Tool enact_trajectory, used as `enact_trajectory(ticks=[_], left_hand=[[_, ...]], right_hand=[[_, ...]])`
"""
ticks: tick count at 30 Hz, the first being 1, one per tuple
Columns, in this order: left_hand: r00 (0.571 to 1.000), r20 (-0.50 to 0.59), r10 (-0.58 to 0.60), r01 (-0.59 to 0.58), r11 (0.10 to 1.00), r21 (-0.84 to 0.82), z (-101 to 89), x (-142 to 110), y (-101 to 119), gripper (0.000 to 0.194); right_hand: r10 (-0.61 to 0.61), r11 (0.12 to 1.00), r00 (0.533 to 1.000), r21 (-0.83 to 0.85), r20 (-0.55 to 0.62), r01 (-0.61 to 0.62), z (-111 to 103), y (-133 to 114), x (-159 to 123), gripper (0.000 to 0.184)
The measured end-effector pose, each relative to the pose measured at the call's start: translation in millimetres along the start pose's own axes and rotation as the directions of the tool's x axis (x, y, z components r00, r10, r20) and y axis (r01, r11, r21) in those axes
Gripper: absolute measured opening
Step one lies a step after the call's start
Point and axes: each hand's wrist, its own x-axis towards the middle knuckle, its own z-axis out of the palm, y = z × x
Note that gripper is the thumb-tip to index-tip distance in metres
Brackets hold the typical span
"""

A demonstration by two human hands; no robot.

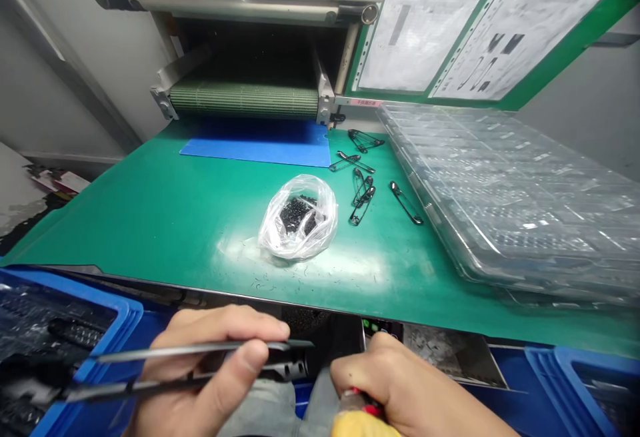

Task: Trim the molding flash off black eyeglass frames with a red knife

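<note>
Fig.: My left hand point(210, 370) pinches a long black safety pin point(195, 350) in a narrow grip, just below the near edge of the green table point(150, 224); my right hand point(380, 377) closes around a yellow handle point(363, 426).

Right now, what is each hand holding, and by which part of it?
The left hand pinches a black safety pin between thumb and fingers, across its two long arms, toward the clasp end. The right hand closes on a tool's yellow grip; the tool's tip is hidden.
</note>
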Motion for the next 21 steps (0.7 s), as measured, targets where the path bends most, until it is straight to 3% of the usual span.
enact_trajectory(ticks=[2, 4, 6, 10, 14, 17, 21], left_hand=[[0.963, 0.009, -0.271, 0.265, 0.932, -0.248, 7.1, -1.2, -1.6, 0.011], [0.863, 0.147, -0.483, 0.480, 0.698, -0.531, 18.9, -3.3, -1.7, 0.025], [0.766, 0.277, -0.580, 0.586, 0.452, -0.673, 32.2, -6.1, -0.8, 0.029], [0.652, 0.433, -0.622, 0.671, 0.209, -0.711, 48.9, -9.8, -2.4, 0.025], [0.585, 0.618, -0.525, 0.734, 0.020, -0.679, 49.3, -7.5, -12.5, 0.018], [0.572, 0.666, -0.479, 0.736, -0.060, -0.675, 47.6, -6.3, -18.2, 0.016], [0.591, 0.640, -0.490, 0.723, -0.029, -0.690, 45.8, -6.7, -12.5, 0.019]], right_hand=[[0.019, 0.998, 1.000, 0.064, -0.019, -0.018, 0.5, 3.1, 1.6, 0.059], [-0.013, 0.997, 0.979, 0.078, -0.202, 0.029, 5.5, 6.0, 6.1, 0.056], [-0.083, 0.995, 0.930, 0.024, -0.359, 0.098, 11.5, 7.0, 11.2, 0.055], [-0.137, 0.984, 0.913, -0.162, -0.384, 0.079, 12.8, 3.7, 17.2, 0.051], [-0.129, 0.963, 0.884, -0.269, -0.449, 0.004, 5.4, -0.2, 18.2, 0.057], [-0.136, 0.954, 0.872, -0.299, -0.471, -0.013, 4.2, -1.9, 18.3, 0.059], [-0.128, 0.953, 0.874, -0.301, -0.470, -0.022, 8.5, -2.2, 17.2, 0.054]])
